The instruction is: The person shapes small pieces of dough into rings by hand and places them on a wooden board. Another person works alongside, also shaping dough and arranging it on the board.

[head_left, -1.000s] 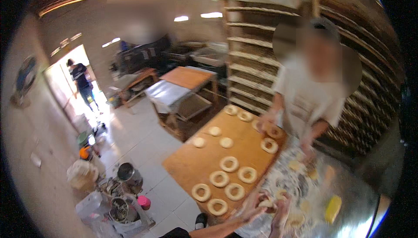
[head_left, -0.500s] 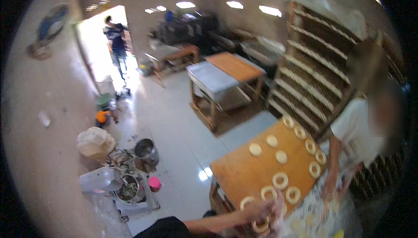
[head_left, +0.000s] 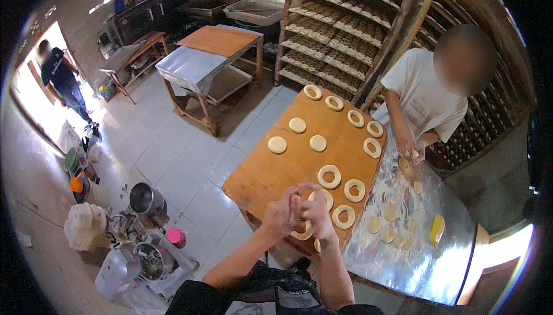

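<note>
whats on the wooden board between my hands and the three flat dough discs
In the head view, one pale dough ring lies on the wooden board between your hands and the flat round dough discs.

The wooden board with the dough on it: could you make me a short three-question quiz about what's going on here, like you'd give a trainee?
1. True or false: both hands of the camera wearer, left hand and right hand, meet over the near edge of the wooden board.
2. The flat round discs without holes on the board number: A) three B) seven C) none.
3. Fill in: the co-worker in the white shirt stands beside the ___ table dusted with flour.

Key: 1 true. 2 A. 3 metal.
</note>
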A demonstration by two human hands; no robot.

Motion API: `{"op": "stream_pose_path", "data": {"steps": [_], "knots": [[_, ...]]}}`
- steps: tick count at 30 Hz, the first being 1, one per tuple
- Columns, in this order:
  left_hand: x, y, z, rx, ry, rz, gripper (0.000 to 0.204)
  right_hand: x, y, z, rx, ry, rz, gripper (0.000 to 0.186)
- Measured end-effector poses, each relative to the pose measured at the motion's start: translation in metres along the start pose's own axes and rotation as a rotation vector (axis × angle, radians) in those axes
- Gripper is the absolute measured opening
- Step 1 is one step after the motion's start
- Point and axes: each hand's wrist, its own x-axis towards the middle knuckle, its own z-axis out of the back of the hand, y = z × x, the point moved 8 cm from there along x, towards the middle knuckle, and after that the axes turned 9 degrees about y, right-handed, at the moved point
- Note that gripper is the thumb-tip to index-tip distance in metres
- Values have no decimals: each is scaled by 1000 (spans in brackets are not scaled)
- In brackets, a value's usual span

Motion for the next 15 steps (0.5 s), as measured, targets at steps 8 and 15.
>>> {"op": "stream_pose_path", "data": {"steps": [8,15], "knots": [[15,6,2,132,91,32,25,0,-6,16,-29,-127,117,63],[15,45,-1,-77,110,261,31,-2,-42,25,-132,-207,-476,66]]}}
